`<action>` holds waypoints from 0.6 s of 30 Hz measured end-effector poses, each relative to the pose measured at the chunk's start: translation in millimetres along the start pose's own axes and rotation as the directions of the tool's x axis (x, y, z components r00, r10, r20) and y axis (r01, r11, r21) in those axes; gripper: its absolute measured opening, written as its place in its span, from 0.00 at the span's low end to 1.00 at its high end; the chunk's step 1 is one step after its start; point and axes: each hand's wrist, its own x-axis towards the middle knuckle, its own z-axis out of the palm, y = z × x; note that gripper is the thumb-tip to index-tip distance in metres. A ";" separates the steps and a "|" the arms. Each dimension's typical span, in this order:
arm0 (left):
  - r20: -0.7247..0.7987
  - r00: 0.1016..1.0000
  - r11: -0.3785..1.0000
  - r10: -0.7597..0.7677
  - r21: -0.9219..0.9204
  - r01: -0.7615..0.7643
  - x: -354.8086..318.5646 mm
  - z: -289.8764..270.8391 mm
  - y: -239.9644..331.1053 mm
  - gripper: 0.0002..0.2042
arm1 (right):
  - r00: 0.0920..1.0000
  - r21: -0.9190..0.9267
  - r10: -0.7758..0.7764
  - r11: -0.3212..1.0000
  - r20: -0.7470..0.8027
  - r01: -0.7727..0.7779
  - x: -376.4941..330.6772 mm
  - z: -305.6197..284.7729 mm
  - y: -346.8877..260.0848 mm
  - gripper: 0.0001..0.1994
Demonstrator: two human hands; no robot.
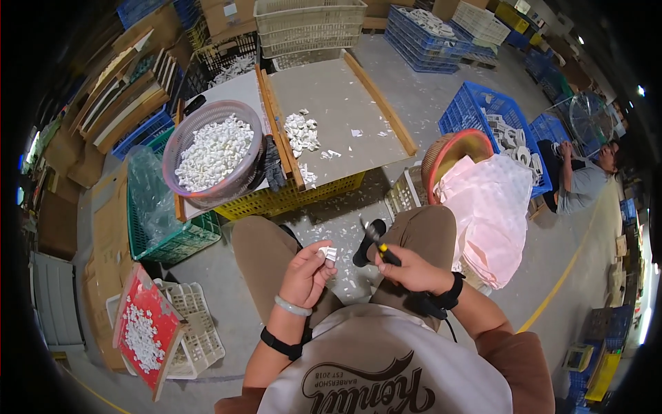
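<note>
My left hand is closed, pinching a small white plastic piece between thumb and fingers above my lap. A short way to the right, my right hand grips a knife with a black and yellow handle. Its blade points up and to the left, apart from the piece, and looks a little blurred. Ahead, a pile of small white pieces lies on a grey board with wooden edge strips. To its left, a pinkish round basket is heaped with similar white pieces.
White scraps litter the floor between my feet. A yellow crate supports the board. Right stand an orange-red basket, a pink cloth and a blue crate. Left are a green crate and a red tray. Another person sits far right.
</note>
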 end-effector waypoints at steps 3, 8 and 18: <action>-0.023 1.000 1.000 0.000 0.004 0.000 0.0 2.1 -3.0 0.12 | 0.987 -0.155 0.163 0.975 0.011 -0.160 -8.1 0.5 16.3 0.07; -0.035 0.999 1.000 0.000 0.016 0.000 -2.6 -1.2 -10.3 0.11 | 0.987 -0.407 -0.017 0.910 0.158 0.081 -13.2 4.8 27.7 0.14; -0.073 0.997 0.996 0.014 0.084 -0.008 6.0 0.1 -9.3 0.10 | 0.986 -0.478 -0.044 0.870 0.162 0.118 -2.2 9.0 25.4 0.20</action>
